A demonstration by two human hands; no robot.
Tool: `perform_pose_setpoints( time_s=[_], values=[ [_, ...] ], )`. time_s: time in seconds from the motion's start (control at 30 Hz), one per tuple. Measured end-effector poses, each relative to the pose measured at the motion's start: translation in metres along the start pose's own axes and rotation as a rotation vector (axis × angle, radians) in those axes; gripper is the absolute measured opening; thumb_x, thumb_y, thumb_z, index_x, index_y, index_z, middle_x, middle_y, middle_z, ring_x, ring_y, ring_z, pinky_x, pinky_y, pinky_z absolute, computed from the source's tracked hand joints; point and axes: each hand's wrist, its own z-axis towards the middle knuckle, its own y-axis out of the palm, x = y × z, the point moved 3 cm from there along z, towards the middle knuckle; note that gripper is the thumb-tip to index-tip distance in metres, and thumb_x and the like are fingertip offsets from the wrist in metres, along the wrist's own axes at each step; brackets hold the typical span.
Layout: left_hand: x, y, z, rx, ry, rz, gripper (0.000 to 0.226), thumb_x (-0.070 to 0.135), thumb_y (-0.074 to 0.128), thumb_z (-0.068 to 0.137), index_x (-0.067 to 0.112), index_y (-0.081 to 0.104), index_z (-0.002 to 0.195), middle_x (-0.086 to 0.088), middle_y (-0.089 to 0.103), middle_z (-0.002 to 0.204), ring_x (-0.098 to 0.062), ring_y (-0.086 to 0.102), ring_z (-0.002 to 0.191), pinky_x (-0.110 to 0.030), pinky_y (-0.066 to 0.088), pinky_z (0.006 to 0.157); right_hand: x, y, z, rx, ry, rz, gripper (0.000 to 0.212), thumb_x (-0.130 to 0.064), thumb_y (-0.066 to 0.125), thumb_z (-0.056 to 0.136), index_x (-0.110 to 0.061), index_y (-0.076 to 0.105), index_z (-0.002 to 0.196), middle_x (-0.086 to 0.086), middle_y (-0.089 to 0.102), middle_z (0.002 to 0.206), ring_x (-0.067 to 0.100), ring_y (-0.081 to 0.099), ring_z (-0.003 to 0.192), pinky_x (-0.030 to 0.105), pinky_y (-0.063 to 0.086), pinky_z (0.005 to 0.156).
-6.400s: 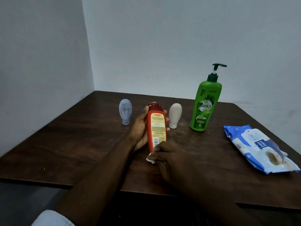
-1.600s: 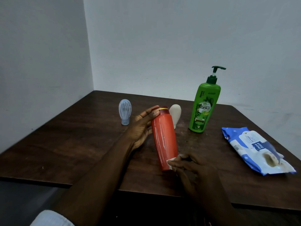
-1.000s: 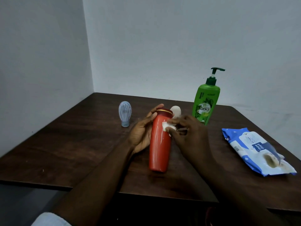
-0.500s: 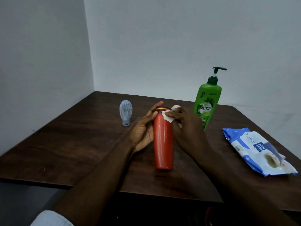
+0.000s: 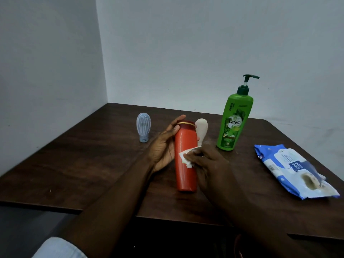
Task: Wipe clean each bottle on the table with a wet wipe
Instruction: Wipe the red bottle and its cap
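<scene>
A red bottle (image 5: pixel 186 144) stands upright near the table's middle. My left hand (image 5: pixel 163 146) holds it from the left, fingers reaching round near its cap. My right hand (image 5: pixel 206 164) pinches a small white wet wipe (image 5: pixel 185 158) and presses it against the bottle's middle. Behind the red bottle stands a small cream bottle (image 5: pixel 202 130), partly hidden. A little pale blue bottle (image 5: pixel 143 126) stands at the left. A tall green pump bottle (image 5: pixel 235 120) stands at the right.
A blue and white pack of wet wipes (image 5: pixel 294 170) lies at the right near the table's edge. The dark wooden table (image 5: pixel 83 164) sits in a corner between two pale walls. Its front edge runs just under my forearms.
My right hand has slid the wipe down from the red bottle's cap to its middle. The left hand stays on the bottle, which stands where it was.
</scene>
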Motion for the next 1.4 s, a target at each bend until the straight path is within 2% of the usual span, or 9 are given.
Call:
perform_pose_setpoints(
  time_s=[0.13,0.3,0.43,0.5,0.57,0.97,1.13,1.2,1.4],
  values=[
    [0.001,0.003,-0.002,-0.005,-0.004,-0.002,0.042,0.017,0.044,0.103,0.022,0.047,0.145,-0.024,0.051,0.145,-0.04,0.061,0.12,-0.051,0.052,0.1,-0.004,0.001,-0.019,0.024,-0.034,0.018,0.033,-0.006,0.063,0.08,-0.016,0.075,0.11,0.003,0.066,0.116,0.02,0.065,0.103,0.034,0.056,0.089],
    [0.0,0.002,-0.001,0.001,-0.002,0.021,0.042,0.019,0.044,0.102,0.023,0.047,0.144,-0.024,0.05,0.146,-0.042,0.06,0.119,-0.06,0.039,0.107,-0.01,0.006,-0.04,0.016,-0.056,0.08,0.026,-0.007,0.061,0.084,-0.013,0.076,0.105,0.002,0.069,0.111,0.013,0.067,0.095,0.016,0.051,0.088],
    [-0.002,-0.003,0.001,0.019,-0.022,0.013,0.044,0.028,0.04,0.106,0.022,0.04,0.15,-0.027,0.04,0.152,-0.048,0.048,0.128,-0.072,0.018,0.114,-0.016,0.002,-0.05,-0.009,-0.06,0.112,0.035,-0.017,0.048,0.086,-0.017,0.074,0.108,-0.004,0.068,0.111,0.01,0.066,0.096,0.019,0.053,0.086],
    [-0.003,-0.005,0.002,0.007,-0.036,-0.001,0.043,0.029,0.039,0.106,0.022,0.042,0.148,-0.027,0.042,0.151,-0.049,0.048,0.129,-0.073,0.014,0.114,-0.018,0.0,-0.051,-0.002,-0.069,0.095,0.034,-0.018,0.05,0.085,-0.017,0.075,0.108,-0.004,0.068,0.111,0.008,0.065,0.098,0.015,0.05,0.088],
    [-0.002,-0.007,0.002,-0.012,-0.042,-0.015,0.041,0.028,0.038,0.105,0.022,0.044,0.146,-0.027,0.042,0.151,-0.051,0.044,0.133,-0.073,0.013,0.115,-0.018,0.001,-0.052,0.003,-0.074,0.089,0.03,-0.018,0.053,0.087,-0.017,0.074,0.108,-0.003,0.069,0.112,0.011,0.068,0.098,0.023,0.054,0.086],
    [-0.004,-0.002,0.001,-0.1,-0.043,-0.065,0.041,0.022,0.032,0.105,0.023,0.041,0.145,-0.03,0.029,0.157,-0.051,0.032,0.138,-0.072,0.02,0.114,-0.021,-0.003,-0.055,0.012,-0.143,0.136,0.029,-0.016,0.054,0.089,-0.021,0.071,0.112,-0.014,0.06,0.116,0.001,0.063,0.101,0.015,0.05,0.09],
    [-0.002,0.0,0.001,-0.125,-0.013,-0.075,0.04,0.019,0.037,0.104,0.022,0.041,0.144,-0.032,0.033,0.154,-0.049,0.042,0.132,-0.063,0.029,0.113,-0.015,-0.002,-0.053,0.011,-0.06,0.098,0.026,-0.018,0.057,0.09,-0.034,0.069,0.106,-0.019,0.064,0.105,0.006,0.065,0.094,0.009,0.05,0.083],
    [0.0,0.001,0.0,-0.127,-0.008,-0.084,0.04,0.018,0.039,0.103,0.021,0.044,0.142,-0.033,0.034,0.153,-0.047,0.046,0.129,-0.059,0.036,0.11,-0.016,-0.001,-0.045,-0.004,-0.059,0.087,0.027,-0.02,0.055,0.09,-0.028,0.074,0.106,-0.016,0.062,0.108,0.0,0.06,0.096,0.004,0.045,0.087],
    [0.0,0.001,0.0,-0.103,-0.012,-0.1,0.039,0.018,0.045,0.1,0.021,0.049,0.139,-0.03,0.042,0.148,-0.05,0.041,0.133,-0.057,0.037,0.111,-0.011,-0.007,0.001,-0.025,0.012,0.072,0.027,-0.008,0.067,0.088,-0.018,0.075,0.111,0.0,0.063,0.117,0.014,0.061,0.107,0.03,0.051,0.094]
  ],
)
